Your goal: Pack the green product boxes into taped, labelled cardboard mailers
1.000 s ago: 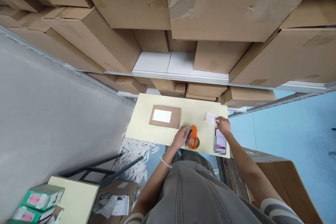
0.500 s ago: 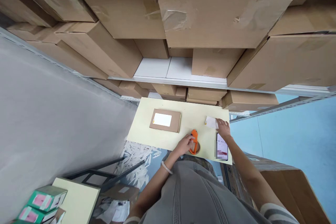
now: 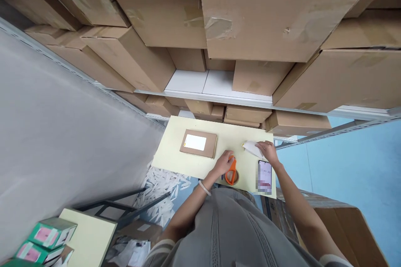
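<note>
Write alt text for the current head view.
A person's right hand grips a white slip over a pale table, while the left hand is at an orange tape dispenser. A box and a phone lie nearby; cartons line shelves beyond.

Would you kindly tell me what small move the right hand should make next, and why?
Probably lift the white slip clear of the table: the right hand pinches its right end, while the left hand is at the orange tape dispenser.
</note>
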{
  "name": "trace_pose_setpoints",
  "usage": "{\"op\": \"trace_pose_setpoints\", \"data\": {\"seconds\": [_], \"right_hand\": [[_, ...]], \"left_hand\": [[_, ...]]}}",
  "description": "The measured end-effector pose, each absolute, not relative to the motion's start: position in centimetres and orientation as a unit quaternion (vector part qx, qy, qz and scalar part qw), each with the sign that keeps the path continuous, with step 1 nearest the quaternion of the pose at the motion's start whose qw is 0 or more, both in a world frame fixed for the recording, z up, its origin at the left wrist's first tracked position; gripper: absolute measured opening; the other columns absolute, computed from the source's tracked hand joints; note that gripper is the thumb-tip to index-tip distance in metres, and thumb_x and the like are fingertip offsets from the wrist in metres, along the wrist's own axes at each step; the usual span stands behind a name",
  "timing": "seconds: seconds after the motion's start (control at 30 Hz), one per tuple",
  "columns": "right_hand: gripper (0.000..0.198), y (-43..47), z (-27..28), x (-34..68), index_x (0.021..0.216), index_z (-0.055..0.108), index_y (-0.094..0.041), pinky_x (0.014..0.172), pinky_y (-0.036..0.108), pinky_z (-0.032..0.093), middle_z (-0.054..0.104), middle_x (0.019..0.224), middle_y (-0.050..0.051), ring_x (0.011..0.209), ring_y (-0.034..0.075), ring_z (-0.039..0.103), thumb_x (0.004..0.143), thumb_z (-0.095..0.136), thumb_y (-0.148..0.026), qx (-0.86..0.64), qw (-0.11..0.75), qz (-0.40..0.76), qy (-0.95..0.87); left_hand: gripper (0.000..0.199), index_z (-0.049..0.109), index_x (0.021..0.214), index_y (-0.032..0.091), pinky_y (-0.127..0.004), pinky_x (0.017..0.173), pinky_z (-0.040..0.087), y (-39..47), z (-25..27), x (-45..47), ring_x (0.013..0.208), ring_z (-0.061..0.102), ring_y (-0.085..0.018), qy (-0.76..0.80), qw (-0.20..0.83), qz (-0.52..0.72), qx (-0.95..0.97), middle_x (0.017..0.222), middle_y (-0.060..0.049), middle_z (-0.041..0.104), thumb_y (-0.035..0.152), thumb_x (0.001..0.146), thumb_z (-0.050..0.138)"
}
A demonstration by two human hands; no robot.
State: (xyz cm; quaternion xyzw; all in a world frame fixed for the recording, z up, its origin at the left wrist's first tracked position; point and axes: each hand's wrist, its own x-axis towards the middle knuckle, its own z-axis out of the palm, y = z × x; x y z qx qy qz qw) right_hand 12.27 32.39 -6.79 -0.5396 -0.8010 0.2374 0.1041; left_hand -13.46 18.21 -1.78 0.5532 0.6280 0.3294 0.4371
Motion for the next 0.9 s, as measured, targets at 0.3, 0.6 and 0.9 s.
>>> {"op": "trace_pose_setpoints", "data": {"seconds": [0.3, 0.6, 0.9], "right_hand": [[0.035, 32.4, -2.2, 7.2, 0.081, 0.074, -0.029, 0.105, 0.044, 0.038, 0.075, 0.092, 0.004, 0.108, 0.028, 0.061, 0.087, 0.055, -0.058, -0.435, 0.158, 0.332, -0.821], [0.055, 32.6, -3.6, 7.4, 0.074, 0.067, -0.021, 0.087, 0.035, 0.048, 0.066, 0.094, 0.008, 0.092, 0.023, 0.062, 0.081, 0.048, -0.073, -0.446, 0.242, 0.475, -0.719], [0.059, 34.1, -5.3, 3.8, 0.071, 0.068, -0.022, 0.091, 0.038, 0.048, 0.065, 0.097, 0.008, 0.095, 0.024, 0.061, 0.071, 0.053, -0.079, -0.506, 0.294, 0.463, -0.666]], "left_hand": [[0.02, 0.069, 0.1, 0.024, -0.031, 0.081, 0.048, 24.1, 1.5, -12.2, 0.087, 0.065, -0.022, 0.668, 0.348, 0.327, 0.57, 0.089, -0.004, 0.072, 0.037, 0.086, 0.062], [0.02, 0.065, 0.082, 0.02, -0.026, 0.064, 0.042, 22.6, 0.9, -16.1, 0.065, 0.056, -0.017, 0.724, 0.314, 0.427, 0.442, 0.068, -0.001, 0.063, 0.038, 0.086, 0.058], [0.025, 0.061, 0.081, 0.021, -0.026, 0.073, 0.046, 19.9, 2.4, -15.3, 0.078, 0.061, -0.017, 0.714, 0.271, 0.487, 0.424, 0.079, -0.003, 0.067, 0.037, 0.093, 0.046]]}}
